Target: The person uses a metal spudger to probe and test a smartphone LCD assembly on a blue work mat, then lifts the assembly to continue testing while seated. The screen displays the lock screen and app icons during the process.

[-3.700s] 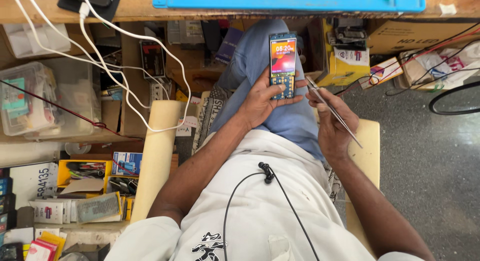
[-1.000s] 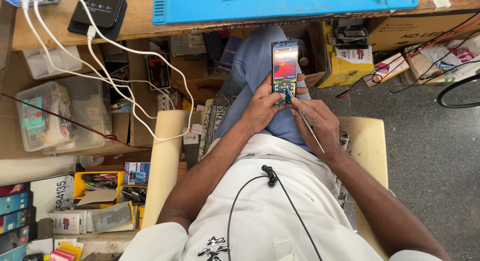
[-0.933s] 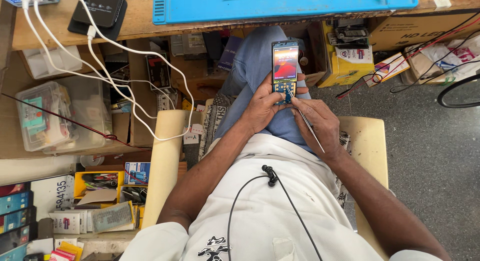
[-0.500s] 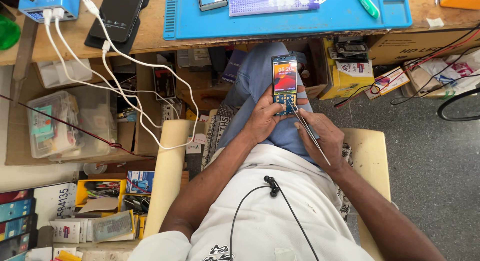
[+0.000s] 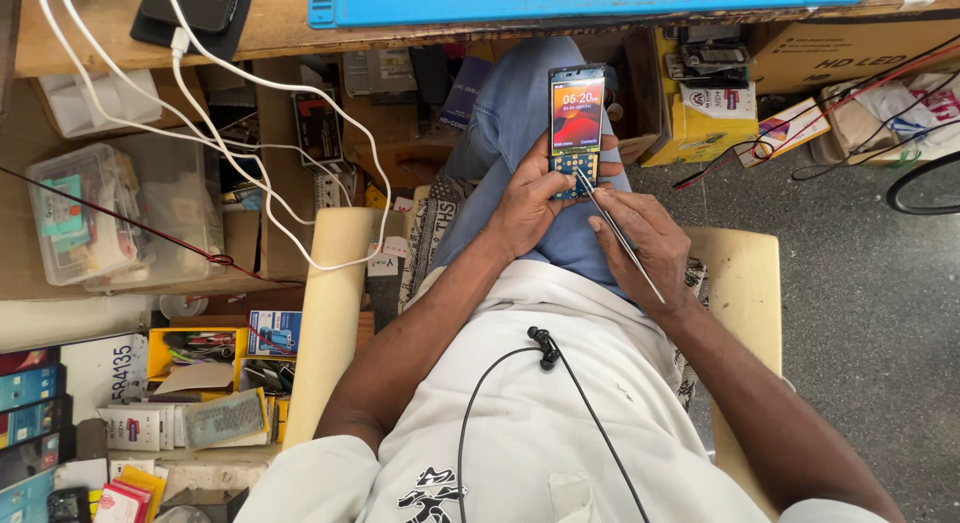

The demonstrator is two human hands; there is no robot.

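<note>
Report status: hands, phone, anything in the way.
Left hand grips phone, screen lit. Right hand holds thin tool, tip at keypad. Nothing blocking.

Left hand (image 5: 530, 198) around a lit phone (image 5: 576, 133) (keypad bared), right hand (image 5: 640, 243) pinching thin tweezers (image 5: 618, 235) at it.

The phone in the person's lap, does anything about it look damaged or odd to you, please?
Yes. The phone, held in the left hand, has a lit screen, but its lower part lacks a keypad cover: a bare blue circuit board shows there. The right hand touches a thin metal tool to that exposed board.
</note>
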